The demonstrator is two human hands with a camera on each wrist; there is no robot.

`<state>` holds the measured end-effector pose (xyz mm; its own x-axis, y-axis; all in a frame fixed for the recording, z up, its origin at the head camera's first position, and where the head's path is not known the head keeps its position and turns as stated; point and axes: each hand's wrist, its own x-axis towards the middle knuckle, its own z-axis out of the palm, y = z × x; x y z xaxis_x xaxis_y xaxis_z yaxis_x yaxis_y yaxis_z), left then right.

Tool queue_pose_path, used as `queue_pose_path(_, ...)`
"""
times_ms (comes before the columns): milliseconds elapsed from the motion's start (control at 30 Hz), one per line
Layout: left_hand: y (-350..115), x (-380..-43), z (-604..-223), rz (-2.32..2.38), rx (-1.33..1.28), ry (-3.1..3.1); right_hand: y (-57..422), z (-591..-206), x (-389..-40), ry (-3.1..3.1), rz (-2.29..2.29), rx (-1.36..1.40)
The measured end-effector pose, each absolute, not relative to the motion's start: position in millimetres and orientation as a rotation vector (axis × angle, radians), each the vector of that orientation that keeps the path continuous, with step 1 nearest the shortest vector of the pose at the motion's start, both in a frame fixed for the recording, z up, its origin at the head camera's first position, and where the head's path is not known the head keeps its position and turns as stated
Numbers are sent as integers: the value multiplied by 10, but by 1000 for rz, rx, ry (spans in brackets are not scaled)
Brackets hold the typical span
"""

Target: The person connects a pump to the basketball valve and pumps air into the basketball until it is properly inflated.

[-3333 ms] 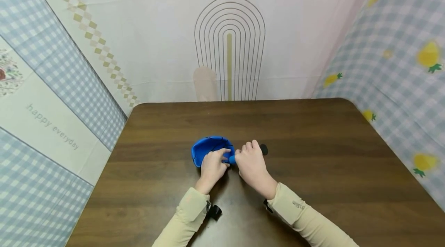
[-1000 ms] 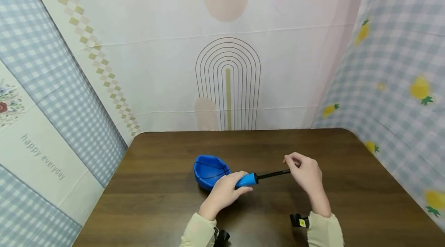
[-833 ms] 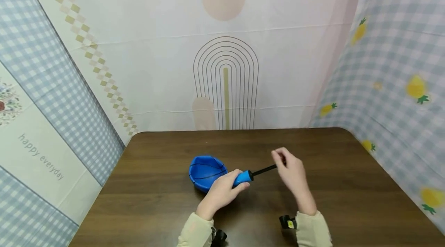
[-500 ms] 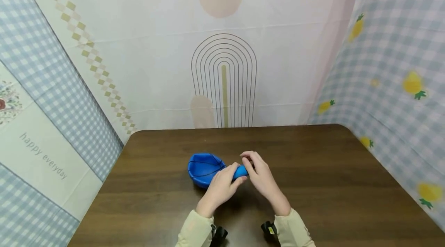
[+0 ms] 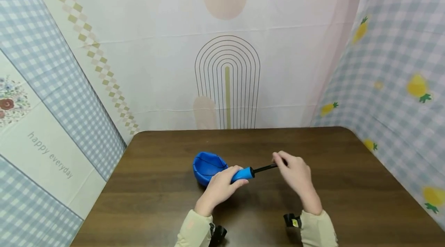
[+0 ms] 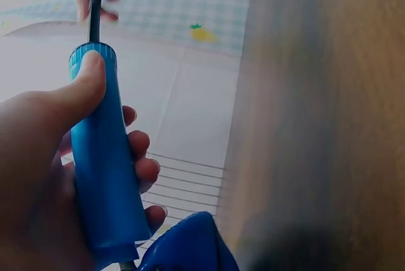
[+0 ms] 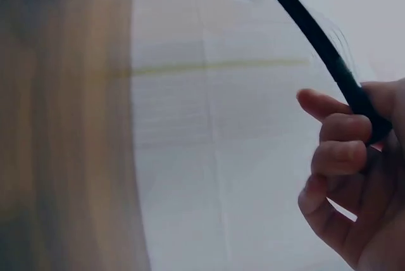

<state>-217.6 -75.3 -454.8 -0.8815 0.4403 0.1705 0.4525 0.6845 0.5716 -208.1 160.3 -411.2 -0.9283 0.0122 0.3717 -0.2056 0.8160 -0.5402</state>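
Note:
A blue hand pump (image 5: pixel 243 174) lies across both hands, with its black rod (image 5: pixel 265 168) drawn out to the right. My left hand (image 5: pixel 221 186) grips the blue barrel (image 6: pixel 106 163), thumb along its upper end in the left wrist view. With curled fingers my right hand (image 5: pixel 296 172) holds the black handle end (image 7: pixel 376 125) of the rod. A caved-in blue ball (image 5: pixel 208 166) with black lines sits on the table beyond my left hand. The pump's lower end meets or nearly meets the ball in the left wrist view; the exact joint is hidden.
The brown wooden table (image 5: pixel 167 204) carries the ball. A white patterned cloth (image 5: pixel 163 65) hangs behind its far edge. Checked cloths stand at the left (image 5: pixel 52 84) and right (image 5: pixel 389 84). Black wrist cameras sit at both cuffs.
Earlier my left hand was at the ball and my right on the pump. Since then my left hand took the barrel; my right pulled the rod out, pushed it in, and drew it out again.

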Motion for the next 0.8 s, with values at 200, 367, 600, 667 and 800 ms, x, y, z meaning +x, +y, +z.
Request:
queue_pose_path(200,-771,-2182,-4522,-947,-788,-2849,1610,-4061,-2096,-2559,933,119)
queue_pose_path(367,-768,-2164,-4521,-954,-777,-2830,1258,-4177,-2135,-2585,1184,419)
queue_pose_path(600,-779,-2121,-4492,-1032,-801,-2805,954,-4258,-2076,-2723,1192,490)
queue_pose_path(667,-785,-2123,-4488,-1050,-812,-2820,994,-4248,-2063,-2742,1132,475)
queue_pose_path(800,-791,-2137,-4511,-1061,-853,-2857,1185,-4180,-2039,-2770,1018,469)
